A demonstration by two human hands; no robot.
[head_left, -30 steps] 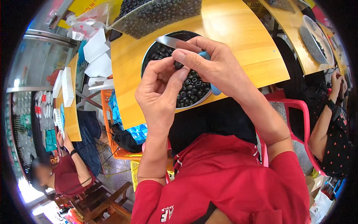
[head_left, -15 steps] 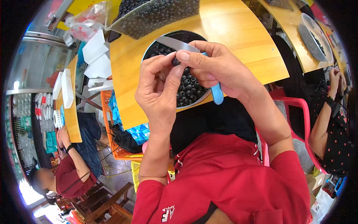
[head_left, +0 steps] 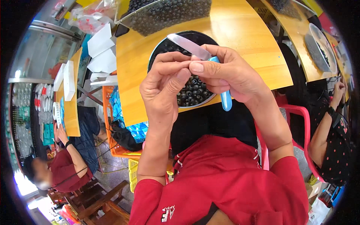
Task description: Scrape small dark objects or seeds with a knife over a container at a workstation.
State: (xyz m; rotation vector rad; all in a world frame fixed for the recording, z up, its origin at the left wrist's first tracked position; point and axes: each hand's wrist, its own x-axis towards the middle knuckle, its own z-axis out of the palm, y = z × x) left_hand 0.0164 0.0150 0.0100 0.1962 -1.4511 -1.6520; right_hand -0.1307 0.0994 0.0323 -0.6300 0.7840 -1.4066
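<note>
The knife [head_left: 189, 45] is gripped in the right hand [head_left: 234, 71] and should be kept off the curled left hand [head_left: 162, 80], whose hold cannot be told. Below both, dark round pieces [head_left: 193, 92] are heaped.

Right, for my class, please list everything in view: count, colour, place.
tables: at least three, yellow, centre and sides
tubs: at least two, clear, centre and right tables
bowl: one, dark inside, centre table
round pieces: many, blackish, bowl and tubs
knife: one, silver and blue, over bowl
boxes: several, white, left
bag: one, whitish, upper left
crates: at least two, orange and yellow, left
chairs: several, pink and brown, sides
coworkers: two, red and black clothes, both sides
shirt: one, red, bottom
right grip: one, bare, holding knife
left grip: one, bare, meeting right grip
</note>
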